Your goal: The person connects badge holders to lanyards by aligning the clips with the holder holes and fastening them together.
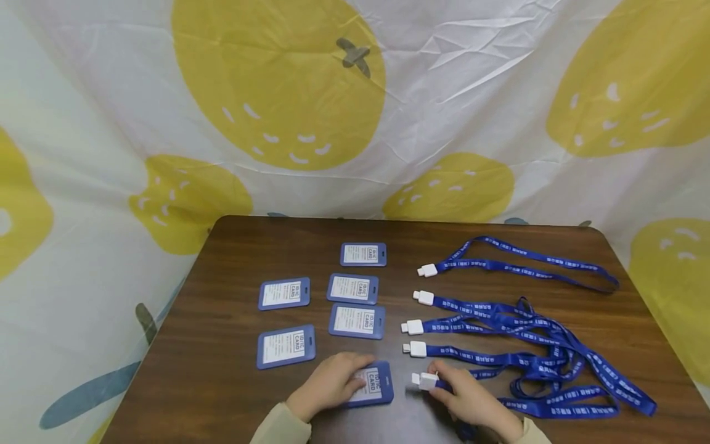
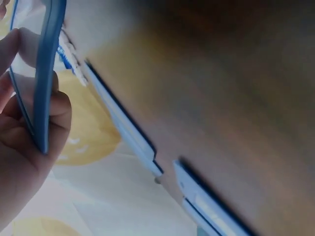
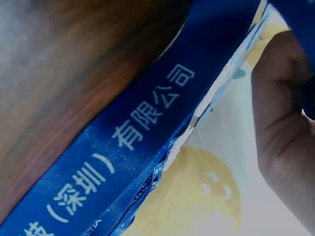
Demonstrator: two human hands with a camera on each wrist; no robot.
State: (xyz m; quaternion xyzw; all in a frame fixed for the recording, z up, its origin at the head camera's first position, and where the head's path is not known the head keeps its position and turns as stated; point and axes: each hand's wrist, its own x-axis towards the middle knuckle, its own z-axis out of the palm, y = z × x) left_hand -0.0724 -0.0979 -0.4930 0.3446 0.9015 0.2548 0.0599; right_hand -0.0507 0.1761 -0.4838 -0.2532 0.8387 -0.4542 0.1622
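My left hand (image 1: pixel 333 381) grips a blue-framed ID card holder (image 1: pixel 379 383) by its left end, low over the front of the table. In the left wrist view the thumb lies on the face of the held card holder (image 2: pixel 43 78), with fingers behind it. Just to the right, my right hand (image 1: pixel 463 394) pinches a blue lanyard near its white plastic clip (image 1: pixel 426 381), which points toward the card holder with a gap between them. Printed blue strap (image 3: pixel 123 132) runs close past the right wrist camera, beside the right hand (image 3: pixel 283 108).
Several more card holders (image 1: pixel 355 288) lie flat on the left and middle of the brown table (image 1: pixel 222 277). On the right lie several blue lanyards (image 1: pixel 532 333), partly tangled, their white clips (image 1: pixel 415 349) facing left. A fruit-patterned cloth (image 1: pixel 416 111) hangs behind.
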